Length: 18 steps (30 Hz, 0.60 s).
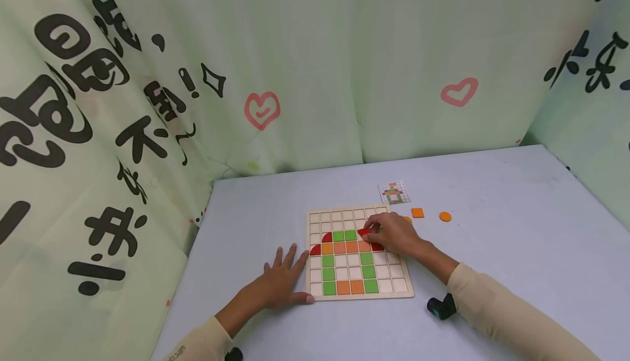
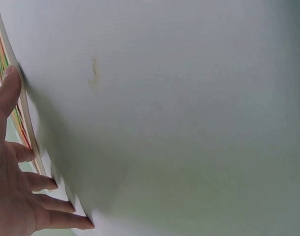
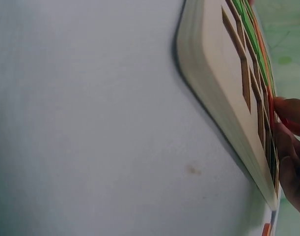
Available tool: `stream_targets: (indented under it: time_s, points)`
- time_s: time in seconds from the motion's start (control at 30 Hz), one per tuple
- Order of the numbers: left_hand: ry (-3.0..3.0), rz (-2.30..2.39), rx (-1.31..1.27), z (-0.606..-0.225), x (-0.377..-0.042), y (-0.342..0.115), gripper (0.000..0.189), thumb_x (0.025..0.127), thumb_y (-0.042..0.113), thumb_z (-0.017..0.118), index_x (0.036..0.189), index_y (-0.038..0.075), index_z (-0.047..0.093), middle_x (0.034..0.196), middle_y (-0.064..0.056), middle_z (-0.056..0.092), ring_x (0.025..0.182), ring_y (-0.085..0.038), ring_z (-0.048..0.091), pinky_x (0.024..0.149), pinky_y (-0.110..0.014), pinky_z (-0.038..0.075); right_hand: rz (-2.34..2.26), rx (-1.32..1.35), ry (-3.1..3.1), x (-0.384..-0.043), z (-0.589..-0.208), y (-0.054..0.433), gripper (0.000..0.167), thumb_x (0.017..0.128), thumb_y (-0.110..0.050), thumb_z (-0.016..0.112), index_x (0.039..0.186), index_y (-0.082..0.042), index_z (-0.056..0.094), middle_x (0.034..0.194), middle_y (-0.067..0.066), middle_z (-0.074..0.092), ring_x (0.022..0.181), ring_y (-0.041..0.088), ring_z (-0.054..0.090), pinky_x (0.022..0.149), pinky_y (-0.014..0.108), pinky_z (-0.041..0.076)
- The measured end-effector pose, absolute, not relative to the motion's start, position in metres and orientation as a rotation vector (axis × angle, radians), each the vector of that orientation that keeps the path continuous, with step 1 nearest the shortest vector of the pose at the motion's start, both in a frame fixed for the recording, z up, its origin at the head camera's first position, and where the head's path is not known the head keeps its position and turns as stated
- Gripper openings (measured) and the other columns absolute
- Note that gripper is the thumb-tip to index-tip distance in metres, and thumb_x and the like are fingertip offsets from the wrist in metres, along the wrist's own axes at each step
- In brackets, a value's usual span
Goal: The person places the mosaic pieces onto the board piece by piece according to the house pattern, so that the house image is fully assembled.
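A wooden grid board (image 1: 364, 297) lies on the table, with green, orange and red tiles set in its squares. My right hand (image 1: 394, 233) is over its right part and pinches a red tile (image 1: 363, 232) between thumb and fingers. In the right wrist view a bit of that red tile (image 3: 284, 121) shows at the fingertips, close over the board. My left hand (image 1: 280, 283) lies at the board's left side with fingers spread, its thumb and index finger at the edge. The left wrist view shows this hand (image 2: 14, 196) with straight fingers.
Behind the board lies a small pattern card (image 1: 394, 192). To its right are an orange square tile (image 1: 417, 213) and an orange round tile (image 1: 445, 216); another orange piece (image 1: 408, 220) is partly hidden by my right hand. A printed curtain (image 1: 315, 65) surrounds the table.
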<state>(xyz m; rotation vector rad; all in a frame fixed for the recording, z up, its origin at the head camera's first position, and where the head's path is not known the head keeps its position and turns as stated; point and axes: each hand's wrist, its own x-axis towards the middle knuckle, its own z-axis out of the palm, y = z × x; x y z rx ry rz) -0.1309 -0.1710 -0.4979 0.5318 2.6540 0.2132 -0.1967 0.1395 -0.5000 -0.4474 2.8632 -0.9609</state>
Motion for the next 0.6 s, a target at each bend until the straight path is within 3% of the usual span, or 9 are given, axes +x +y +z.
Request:
stream_targets:
  time_s: [0.3,0.6]
  points:
    - [2.655,0.234,0.527,-0.4954,-0.1312,-0.1705,0.105,0.078,0.066,0.073,0.16,0.021,0.026,0.168,-0.017,0.017,0.15,-0.053,0.014,0.106,-0.076,0.029,-0.875,-0.43,2.896,-0.1984,-0.4972,0.1334,0.019,0.085,-0.028,0.081,0.092,-0.012,0.076,0.072,-0.006,0.066,0.065,0.01,0.055,0.057,0.027,0.043]
    - [2.636,0.233,0.52,-0.4983,-0.133,-0.1723,0.106,0.078,0.069,0.07,0.161,0.023,0.024,0.168,-0.015,0.015,0.151,-0.052,0.012,0.108,-0.075,0.027,-0.824,-0.428,2.891,-0.1998,-0.4927,0.1329,0.016,0.086,-0.029,0.08,0.087,-0.013,0.077,0.08,-0.004,0.072,0.07,0.012,0.057,0.061,0.029,0.044]
